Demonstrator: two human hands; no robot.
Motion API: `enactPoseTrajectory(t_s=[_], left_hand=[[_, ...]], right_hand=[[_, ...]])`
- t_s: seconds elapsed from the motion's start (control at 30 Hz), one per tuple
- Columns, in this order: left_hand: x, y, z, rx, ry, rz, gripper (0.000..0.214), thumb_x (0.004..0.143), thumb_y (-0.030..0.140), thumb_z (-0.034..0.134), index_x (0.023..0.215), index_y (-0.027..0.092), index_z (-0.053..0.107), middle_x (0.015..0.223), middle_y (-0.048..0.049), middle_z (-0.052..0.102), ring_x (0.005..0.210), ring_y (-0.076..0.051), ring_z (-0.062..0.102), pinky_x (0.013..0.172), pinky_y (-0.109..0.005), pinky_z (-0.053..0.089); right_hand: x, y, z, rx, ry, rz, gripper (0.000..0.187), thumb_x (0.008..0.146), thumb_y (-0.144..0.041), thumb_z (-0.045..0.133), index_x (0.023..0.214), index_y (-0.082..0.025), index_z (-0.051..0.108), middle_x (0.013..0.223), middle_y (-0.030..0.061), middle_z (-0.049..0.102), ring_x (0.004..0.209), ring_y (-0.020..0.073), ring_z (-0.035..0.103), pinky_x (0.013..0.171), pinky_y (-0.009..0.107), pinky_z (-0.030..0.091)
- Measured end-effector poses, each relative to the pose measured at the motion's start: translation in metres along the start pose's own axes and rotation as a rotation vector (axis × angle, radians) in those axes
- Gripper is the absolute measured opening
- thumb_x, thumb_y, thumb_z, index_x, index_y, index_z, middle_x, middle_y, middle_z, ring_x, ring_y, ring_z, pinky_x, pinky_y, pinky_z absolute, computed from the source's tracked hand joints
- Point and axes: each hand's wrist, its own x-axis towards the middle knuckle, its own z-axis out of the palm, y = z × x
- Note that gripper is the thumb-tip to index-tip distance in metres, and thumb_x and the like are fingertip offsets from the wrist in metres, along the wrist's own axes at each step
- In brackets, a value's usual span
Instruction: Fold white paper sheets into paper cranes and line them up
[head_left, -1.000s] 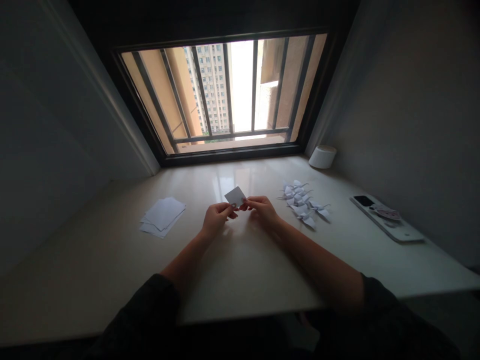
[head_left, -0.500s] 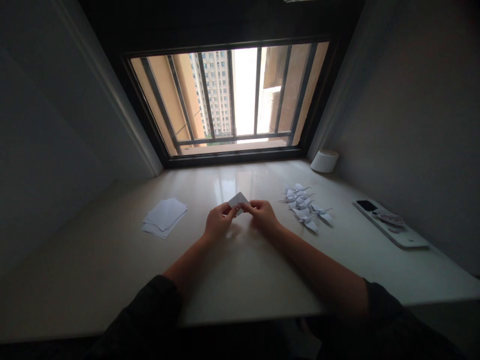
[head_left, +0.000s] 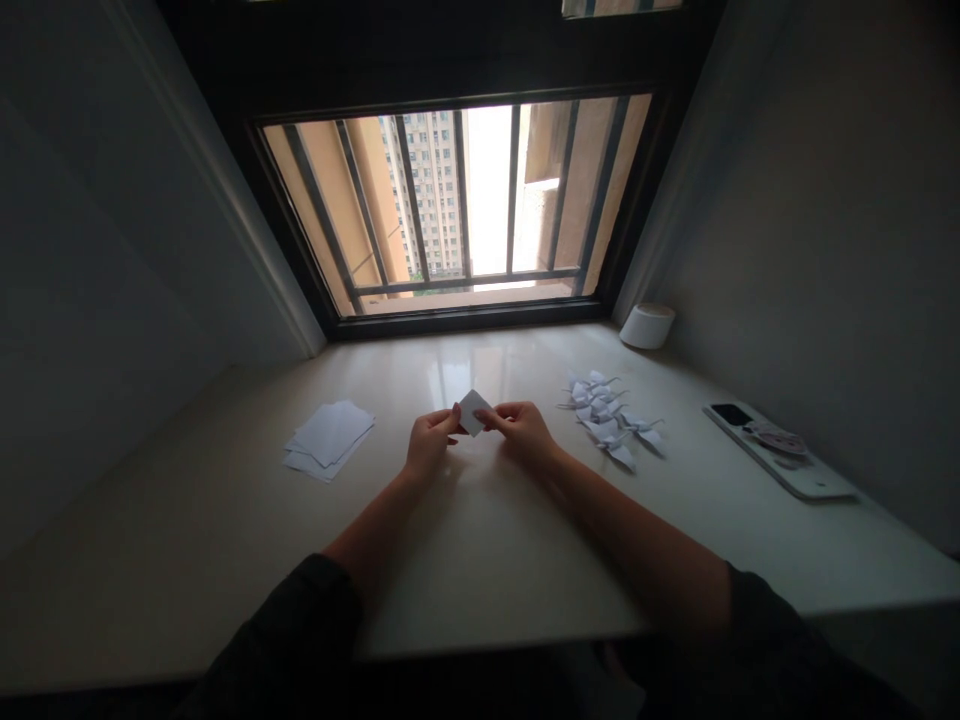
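A small folded paper (head_left: 472, 410), white and diamond-shaped, is held up between my two hands above the white sill. My left hand (head_left: 433, 438) pinches its left corner between thumb and fingers. On the opposite side, my right hand (head_left: 523, 428) grips the right corner, its thumb lying across the front face. To the right of my hands lies a cluster of folded paper cranes (head_left: 600, 408). A loose stack of white paper sheets (head_left: 330, 437) rests to the left.
A white phone (head_left: 780, 450) with a ring-like attachment lies near the right wall. In the back right corner stands a white cylindrical object (head_left: 647, 326). The barred window (head_left: 465, 322) closes off the far side of the sill (head_left: 480, 580), whose front edge is nearest me.
The folded paper now shows a fuller diamond between my hands. My left thumb has moved up along its left edge. The view has tilted slightly upward.
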Motion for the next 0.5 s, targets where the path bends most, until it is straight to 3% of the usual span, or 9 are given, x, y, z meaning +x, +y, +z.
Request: enactPoseTrajectory(t_s=[0.17, 0.33, 0.43, 0.5], left_hand=[[-0.001, -0.002, 0.002, -0.011, 0.086, 0.046, 0.045, 0.071, 0.057, 0.057, 0.079, 0.014, 0.070, 0.074, -0.0076, 0.069, 0.071, -0.019, 0.063, 0.058, -0.026, 0.043], [0.002, -0.002, -0.005, 0.097, 0.171, 0.145, 0.041, 0.074, 0.053, 0.055, 0.079, 0.016, 0.070, 0.066, -0.0023, 0.066, 0.063, -0.016, 0.059, 0.056, -0.024, 0.042], [0.001, 0.001, -0.011, 0.299, 0.245, 0.237, 0.038, 0.076, 0.051, 0.054, 0.077, 0.018, 0.071, 0.061, -0.0001, 0.063, 0.058, -0.015, 0.055, 0.054, -0.023, 0.038], [-0.001, 0.004, -0.013, 0.417, 0.220, 0.267, 0.034, 0.076, 0.050, 0.055, 0.077, 0.020, 0.071, 0.061, -0.0003, 0.064, 0.058, -0.015, 0.055, 0.053, -0.023, 0.036]], right_hand=[[-0.002, 0.000, 0.002, 0.010, 0.004, 0.013, 0.042, 0.067, -0.056, 0.063, 0.061, -0.015, 0.070, 0.056, 0.0029, 0.065, 0.054, 0.0136, 0.055, 0.056, 0.025, 0.037], [-0.002, 0.001, 0.002, 0.030, -0.084, 0.005, 0.039, 0.068, -0.055, 0.063, 0.060, -0.017, 0.065, 0.062, 0.0047, 0.067, 0.060, 0.0163, 0.059, 0.060, 0.027, 0.043], [-0.002, -0.003, 0.001, 0.041, 0.029, -0.103, 0.033, 0.065, -0.051, 0.067, 0.069, -0.019, 0.060, 0.078, 0.0044, 0.068, 0.069, 0.0172, 0.061, 0.063, 0.029, 0.047], [-0.003, -0.006, 0.001, 0.149, 0.034, -0.176, 0.033, 0.065, -0.048, 0.069, 0.079, -0.021, 0.056, 0.095, 0.0045, 0.067, 0.077, 0.0172, 0.062, 0.067, 0.030, 0.049]])
